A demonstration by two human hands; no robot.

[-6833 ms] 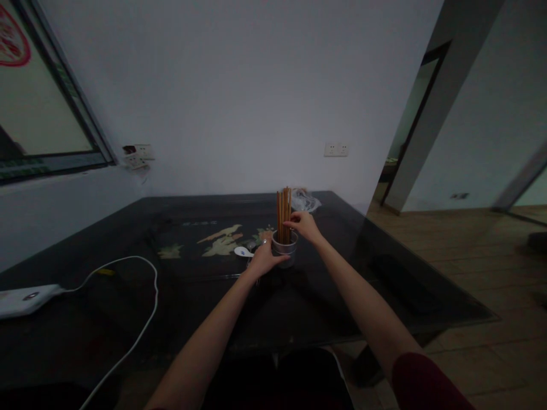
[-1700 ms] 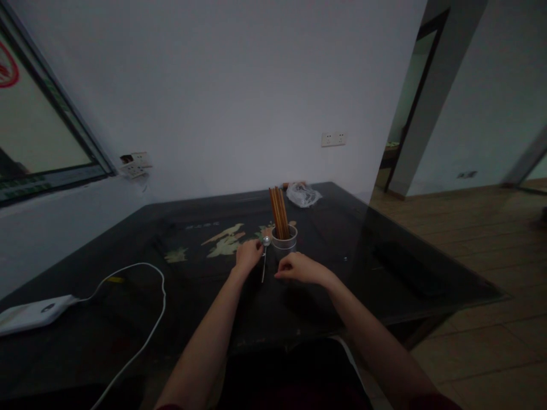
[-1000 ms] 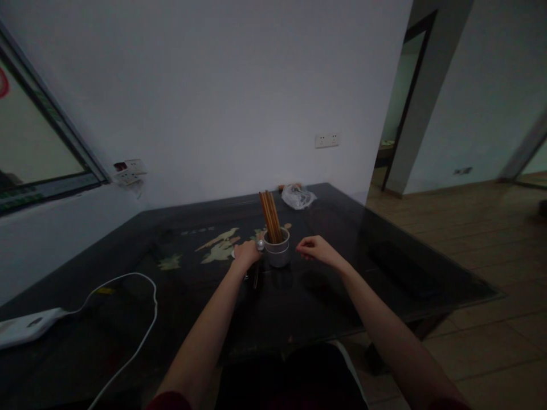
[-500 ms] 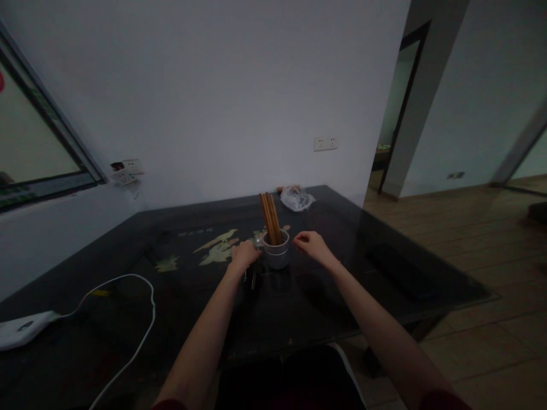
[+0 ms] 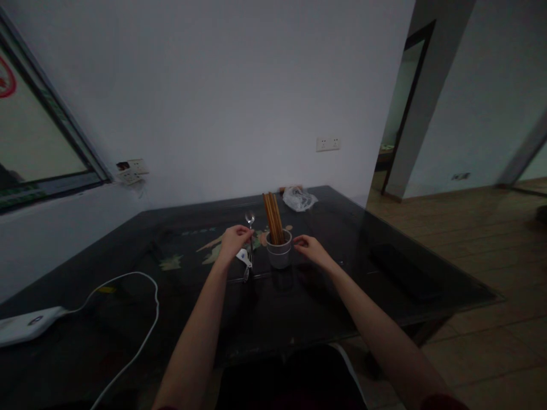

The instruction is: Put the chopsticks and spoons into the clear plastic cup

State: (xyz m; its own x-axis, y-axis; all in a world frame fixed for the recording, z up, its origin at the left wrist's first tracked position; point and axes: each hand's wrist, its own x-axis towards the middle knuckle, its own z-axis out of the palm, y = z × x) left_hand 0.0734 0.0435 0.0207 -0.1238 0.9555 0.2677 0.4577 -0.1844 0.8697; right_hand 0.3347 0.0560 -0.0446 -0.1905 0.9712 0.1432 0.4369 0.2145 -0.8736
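In the head view a grey cup (image 5: 279,256) stands upright on the dark table, with a bundle of wooden chopsticks (image 5: 273,219) leaning left in it. To its left, my left hand (image 5: 233,240) is closed, thumb and fingers pinching a metal spoon (image 5: 250,217) by its handle, the bowl end up. Below that hand lies a white object (image 5: 243,256) like a short spoon, and by it a shiny metal handle end (image 5: 247,274). My right hand (image 5: 311,249) is at the cup's right side, fingers loosely curved and apart, holding nothing; whether it touches the rim I cannot tell.
A crumpled clear plastic bag (image 5: 298,199) lies at the table's back edge. On the left sits a white power strip (image 5: 32,326) with its white cable (image 5: 156,296) looping across the tabletop. A dark flat object (image 5: 404,270) rests at the right.
My left hand has moved left and up, and the metal spoon now shows upright in its fingers. The white object has come into view beneath. My right hand stays beside the cup.
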